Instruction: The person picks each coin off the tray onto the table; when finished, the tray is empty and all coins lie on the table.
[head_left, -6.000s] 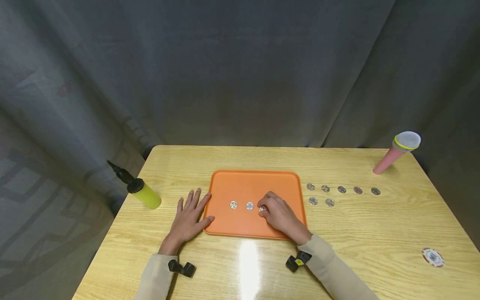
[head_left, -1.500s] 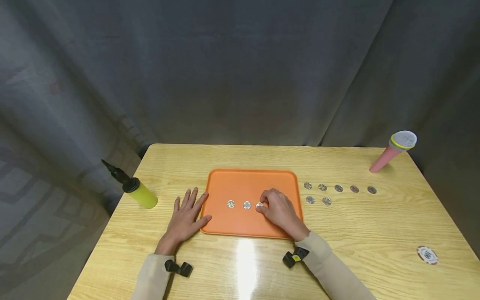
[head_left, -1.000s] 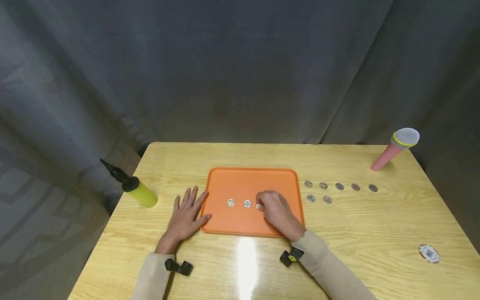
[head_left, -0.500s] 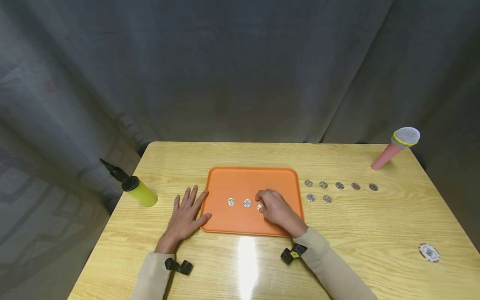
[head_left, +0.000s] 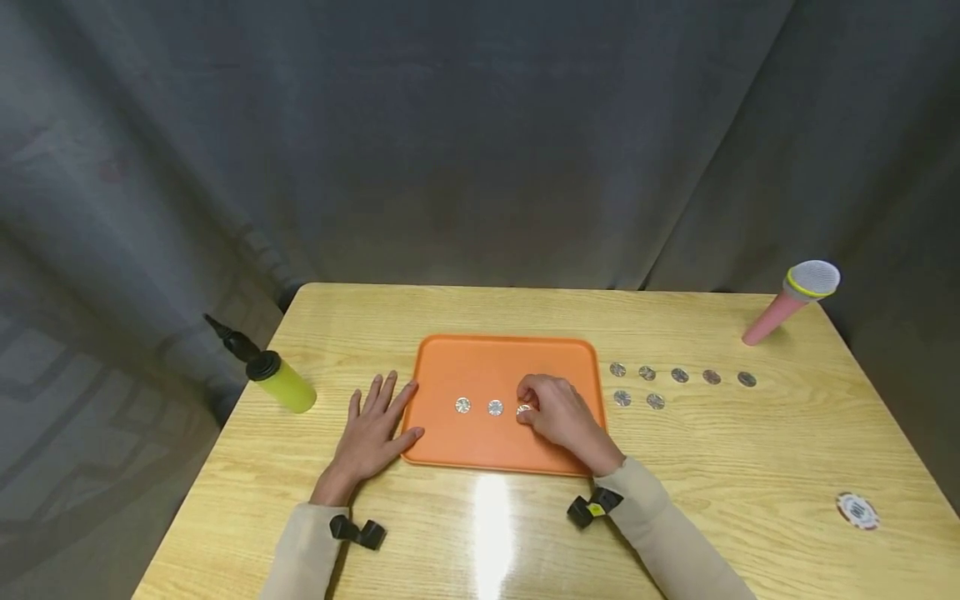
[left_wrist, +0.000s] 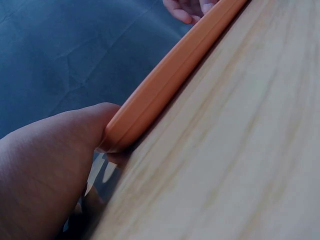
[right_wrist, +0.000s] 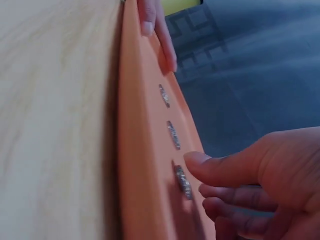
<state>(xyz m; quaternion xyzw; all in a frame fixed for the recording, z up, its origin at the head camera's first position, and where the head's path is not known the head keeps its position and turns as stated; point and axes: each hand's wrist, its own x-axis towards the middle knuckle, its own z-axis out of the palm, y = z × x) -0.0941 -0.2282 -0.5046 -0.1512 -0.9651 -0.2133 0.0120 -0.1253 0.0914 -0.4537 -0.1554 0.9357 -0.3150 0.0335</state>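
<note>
On the orange tray (head_left: 502, 358) lie three silvery coins in a row: a left coin (head_left: 462, 406), a middle coin (head_left: 495, 407) and a right coin (head_left: 523, 410). My right hand (head_left: 558, 412) is at the right coin, thumb and fingers bent with a gap between them. In the right wrist view the thumb tip (right_wrist: 196, 159) is close beside that coin (right_wrist: 183, 182); whether it touches cannot be told. My left hand (head_left: 369, 437) lies spread on the table, its thumb and index fingertips against the tray's left edge.
Several more coins (head_left: 679, 376) lie in two rows on the table right of the tray. A pink toy microphone (head_left: 776, 317) stands at the back right, and a poker chip (head_left: 857, 511) lies front right. A yellow-green bottle (head_left: 288, 387) with a black nozzle stands left.
My right hand has shifted slightly and its thumb now covers the lower part of the right coin, which showed more half a second ago. The left hand stays in place.
</note>
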